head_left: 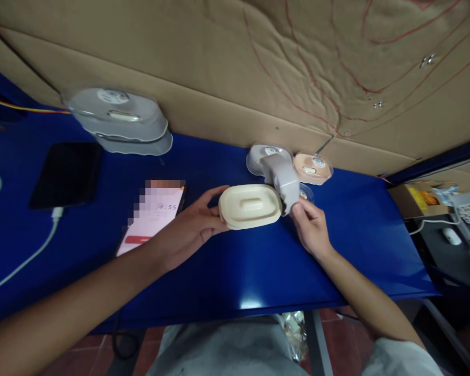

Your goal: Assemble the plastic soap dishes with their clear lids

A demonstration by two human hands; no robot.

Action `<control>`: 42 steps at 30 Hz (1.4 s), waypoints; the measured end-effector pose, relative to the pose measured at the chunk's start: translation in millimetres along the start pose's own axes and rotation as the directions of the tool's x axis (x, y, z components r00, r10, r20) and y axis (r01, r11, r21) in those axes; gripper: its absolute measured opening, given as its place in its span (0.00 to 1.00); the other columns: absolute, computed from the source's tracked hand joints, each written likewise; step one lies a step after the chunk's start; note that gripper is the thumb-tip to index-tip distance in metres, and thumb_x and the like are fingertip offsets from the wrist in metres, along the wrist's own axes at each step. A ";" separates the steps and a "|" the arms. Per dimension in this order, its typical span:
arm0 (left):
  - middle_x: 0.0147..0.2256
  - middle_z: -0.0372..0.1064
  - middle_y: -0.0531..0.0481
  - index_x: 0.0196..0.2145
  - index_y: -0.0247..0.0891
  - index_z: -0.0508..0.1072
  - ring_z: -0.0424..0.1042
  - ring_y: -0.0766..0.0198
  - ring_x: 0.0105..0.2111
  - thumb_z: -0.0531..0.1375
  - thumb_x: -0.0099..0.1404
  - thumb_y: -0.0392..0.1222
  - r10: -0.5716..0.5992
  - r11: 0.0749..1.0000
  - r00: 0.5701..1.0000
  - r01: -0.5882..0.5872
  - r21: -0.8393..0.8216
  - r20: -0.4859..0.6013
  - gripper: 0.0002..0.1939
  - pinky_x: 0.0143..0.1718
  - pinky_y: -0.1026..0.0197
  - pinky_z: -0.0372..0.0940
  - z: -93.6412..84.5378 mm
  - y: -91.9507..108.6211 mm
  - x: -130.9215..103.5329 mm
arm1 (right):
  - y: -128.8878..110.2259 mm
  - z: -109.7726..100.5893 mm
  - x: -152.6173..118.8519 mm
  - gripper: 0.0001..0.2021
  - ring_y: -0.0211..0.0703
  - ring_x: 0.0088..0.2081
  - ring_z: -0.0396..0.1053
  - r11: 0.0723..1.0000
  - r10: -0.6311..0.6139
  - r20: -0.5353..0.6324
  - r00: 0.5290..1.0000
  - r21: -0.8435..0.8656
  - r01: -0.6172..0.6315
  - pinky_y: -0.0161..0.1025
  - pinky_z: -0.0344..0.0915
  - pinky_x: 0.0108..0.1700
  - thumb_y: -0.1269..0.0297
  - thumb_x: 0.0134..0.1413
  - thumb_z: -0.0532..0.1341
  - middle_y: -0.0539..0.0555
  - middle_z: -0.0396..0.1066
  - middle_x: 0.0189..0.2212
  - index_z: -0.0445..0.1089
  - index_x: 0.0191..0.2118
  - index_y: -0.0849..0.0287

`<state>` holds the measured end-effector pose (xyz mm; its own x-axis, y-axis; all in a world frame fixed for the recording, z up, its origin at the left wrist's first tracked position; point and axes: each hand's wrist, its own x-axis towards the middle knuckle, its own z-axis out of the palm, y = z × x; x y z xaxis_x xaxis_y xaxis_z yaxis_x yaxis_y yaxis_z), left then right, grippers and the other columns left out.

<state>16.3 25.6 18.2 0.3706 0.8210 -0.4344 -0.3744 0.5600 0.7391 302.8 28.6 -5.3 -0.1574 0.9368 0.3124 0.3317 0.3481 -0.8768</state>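
Below me, nearest of all, is the pale cloth over my lap point(223, 350), with a shiny clear bag point(295, 334) just beside it, under the edge of the blue table point(235, 282). Above the table's middle, my left hand point(203, 219) grasps the cream container point(251, 206) by its left end, fingers along the far side and near side of that end. Its oval top faces up toward me, with a raised bar in the middle. My right hand point(311, 224) pinches the lower edge of a curved gray piece point(288, 180) between thumb and fingers; the piece stands tilted right by the container's other end, and I can't tell whether the two touch.

To my left, a lit phone point(154, 214) lies partly behind my forearm, and farther left a black tablet point(66, 175) has a white cable point(43, 248) plugged in. Beyond my right hand, a clear lid point(307, 192) is mostly hidden. Farther back sit a gray container point(258, 159) under clear plastic, a peach container point(311, 168) beside it, and, well to the left, a stack of gray containers point(119, 122). Behind everything rises the brown sheet point(203, 68), marked with red lines; off right, an open box point(415, 201) and a white mouse point(451, 236).
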 end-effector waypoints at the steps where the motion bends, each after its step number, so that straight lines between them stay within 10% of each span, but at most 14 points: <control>1: 0.44 0.82 0.50 0.67 0.46 0.66 0.81 0.56 0.47 0.70 0.54 0.27 0.005 1.000 1.000 -0.005 0.005 0.007 0.44 0.51 0.55 0.73 0.6 -0.3 -1.0 | -3.9 1.0 -2.0 0.15 0.55 0.61 0.76 0.993 -0.076 0.043 0.996 -0.082 0.079 0.61 0.73 0.65 0.52 0.74 0.60 0.54 0.78 0.60 0.78 0.58 0.46; 6: 0.45 0.83 0.49 0.71 0.47 0.62 0.81 0.55 0.47 0.74 0.56 0.31 0.036 0.998 0.998 -0.038 0.047 0.045 0.48 0.51 0.55 0.72 2.9 0.1 -5.7 | -12.4 2.4 -7.0 0.21 0.57 0.67 0.70 0.878 -0.309 0.290 0.906 -0.279 0.389 0.64 0.69 0.68 0.62 0.73 0.62 0.55 0.73 0.66 0.71 0.67 0.42; 15: 0.51 0.82 0.48 0.70 0.53 0.64 0.80 0.48 0.55 0.73 0.66 0.48 0.071 0.996 0.995 -0.074 0.050 0.063 0.39 0.60 0.45 0.71 0.4 -3.0 -3.3 | -11.2 -0.7 -6.7 0.32 0.56 0.68 0.68 0.727 -0.402 0.430 0.808 -0.387 0.568 0.63 0.69 0.69 0.69 0.72 0.63 0.56 0.73 0.65 0.58 0.75 0.43; 22: 0.69 0.69 0.45 0.69 0.49 0.69 0.74 0.44 0.63 0.65 0.75 0.45 0.068 0.994 0.991 -0.057 -0.098 0.113 0.27 0.61 0.44 0.73 5.5 -2.9 -3.5 | -7.4 2.7 -5.8 0.30 0.56 0.66 0.70 0.758 -0.474 0.321 0.820 -0.325 0.565 0.61 0.72 0.66 0.71 0.72 0.62 0.59 0.75 0.63 0.60 0.75 0.47; 42: 0.62 0.76 0.44 0.61 0.45 0.77 0.73 0.45 0.61 0.62 0.76 0.55 0.098 0.995 0.983 -0.094 -0.034 0.156 0.21 0.61 0.45 0.69 3.1 -6.7 -2.8 | -6.4 4.2 -3.8 0.31 0.55 0.68 0.68 0.734 -0.416 0.444 0.793 -0.351 0.582 0.62 0.68 0.69 0.70 0.73 0.62 0.60 0.72 0.65 0.59 0.75 0.46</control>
<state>20.4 19.1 16.0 0.4601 0.8446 -0.2739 -0.4367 0.4838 0.7584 297.4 22.6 -2.4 -0.6760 0.5831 0.4506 0.4787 0.8123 -0.3332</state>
